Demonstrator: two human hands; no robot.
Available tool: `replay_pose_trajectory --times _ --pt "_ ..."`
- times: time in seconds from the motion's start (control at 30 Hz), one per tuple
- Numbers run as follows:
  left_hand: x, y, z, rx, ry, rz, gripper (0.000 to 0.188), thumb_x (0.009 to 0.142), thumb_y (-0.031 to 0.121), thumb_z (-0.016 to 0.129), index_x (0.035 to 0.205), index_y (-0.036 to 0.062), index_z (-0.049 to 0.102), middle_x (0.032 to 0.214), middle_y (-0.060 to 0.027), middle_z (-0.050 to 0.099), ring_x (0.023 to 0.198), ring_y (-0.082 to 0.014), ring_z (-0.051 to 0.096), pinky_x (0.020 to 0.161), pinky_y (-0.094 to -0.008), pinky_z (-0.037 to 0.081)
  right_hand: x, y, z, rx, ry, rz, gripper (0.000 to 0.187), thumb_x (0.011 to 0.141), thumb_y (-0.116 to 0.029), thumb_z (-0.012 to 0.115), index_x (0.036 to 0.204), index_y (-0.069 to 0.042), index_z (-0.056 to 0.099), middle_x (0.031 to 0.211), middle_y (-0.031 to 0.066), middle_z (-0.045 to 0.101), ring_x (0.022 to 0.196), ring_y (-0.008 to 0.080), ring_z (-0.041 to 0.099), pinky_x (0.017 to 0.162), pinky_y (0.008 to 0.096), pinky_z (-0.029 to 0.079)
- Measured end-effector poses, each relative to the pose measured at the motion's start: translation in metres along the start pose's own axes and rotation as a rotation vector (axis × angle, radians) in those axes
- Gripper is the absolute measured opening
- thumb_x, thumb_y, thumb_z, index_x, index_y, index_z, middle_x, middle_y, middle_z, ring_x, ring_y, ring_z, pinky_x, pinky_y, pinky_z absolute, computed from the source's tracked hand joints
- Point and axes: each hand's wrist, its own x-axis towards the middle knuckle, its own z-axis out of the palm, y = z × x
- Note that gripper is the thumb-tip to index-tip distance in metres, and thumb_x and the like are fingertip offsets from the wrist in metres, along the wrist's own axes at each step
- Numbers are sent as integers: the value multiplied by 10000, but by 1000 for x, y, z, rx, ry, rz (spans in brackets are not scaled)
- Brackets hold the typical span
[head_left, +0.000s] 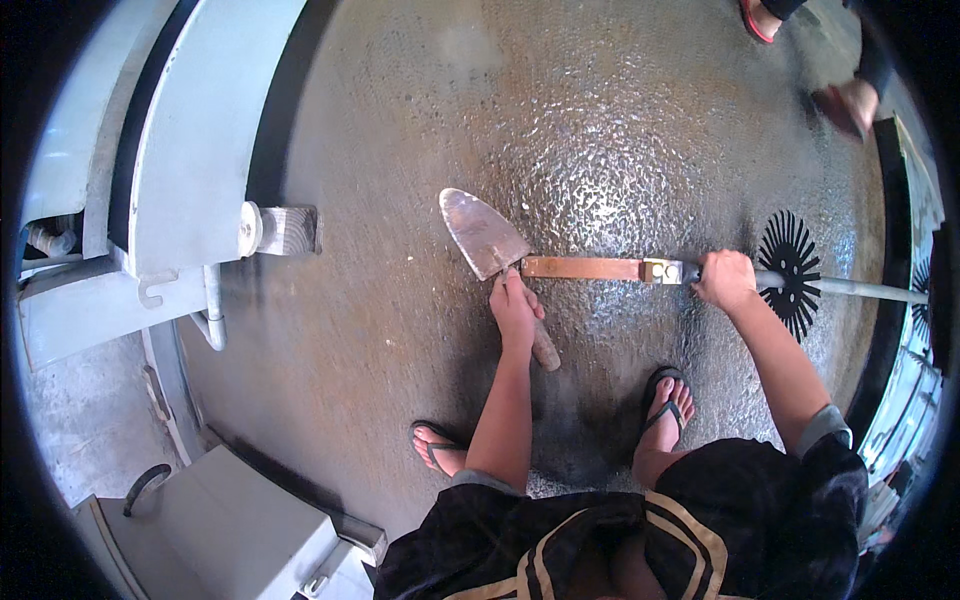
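My left hand [515,312] is closed round the neck of a trowel [484,234]. The trowel's broad blade points up and to the left, and its worn handle hangs out below my fingers. Over to the right, my right hand [727,279] grips a long grey metal pole [860,288]. On the pole's left end, a metal clamp [663,271] holds a flat, copper-coloured strip [585,267]. The strip's far end lies close beside the trowel's base and my left fingertips; whether they touch, I cannot tell.
Beneath me is a wet, shiny brown floor [400,330]. Grey machine panels [195,160] stand at the left, with a grey metal cover [225,520] at lower left. A black spiked disc [790,275] shows by the pole. Another person's feet [850,105] appear at upper right.
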Motion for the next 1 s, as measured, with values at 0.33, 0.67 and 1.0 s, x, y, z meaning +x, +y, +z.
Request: replay_pose_trajectory --times 0.33,0.67,1.0 --pt "2 5 -8 9 -120 -79 316 930 322 427 718 89 418 507 -21 385 388 -132 389 344 -282 347 -4 -5 -6 15 -28 12 319 698 -360 701 835 -73 689 858 140 674 828 273 660 755 367 527" --pt "-3 -3 -14 -65 -113 -155 300 919 299 432 705 90 421 497 -25 382 381 -132 390 335 -284 346 1 -3 2 -30 -29 -8 324 681 -339 714 828 -51 687 878 156 670 847 278 658 771 366 523" --pt "-9 0 -22 -1 -153 -166 312 916 313 418 709 79 423 480 -25 395 355 -140 380 334 -287 342 -2 -4 -2 -9 -40 9 308 679 -292 709 850 -38 679 887 158 666 861 294 649 781 374 518"
